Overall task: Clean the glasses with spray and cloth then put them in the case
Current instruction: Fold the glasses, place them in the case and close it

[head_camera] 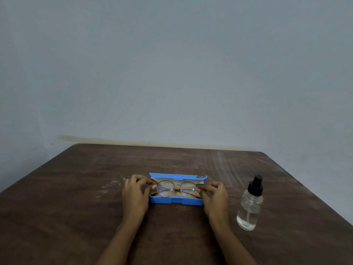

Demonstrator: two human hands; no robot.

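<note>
Round gold-rimmed glasses [177, 188] over open blue plastic case [177, 200], pinched at each end by left hand [136, 190] and right hand [214, 194].

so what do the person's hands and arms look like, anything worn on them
Both forearms are bare as far as the picture shows, with no sleeves in view. The left hand and right hand wear no gloves, and no rings, watch or bracelet can be seen. A pale nail shows on one left finger; whether it is polished cannot be told.
</note>
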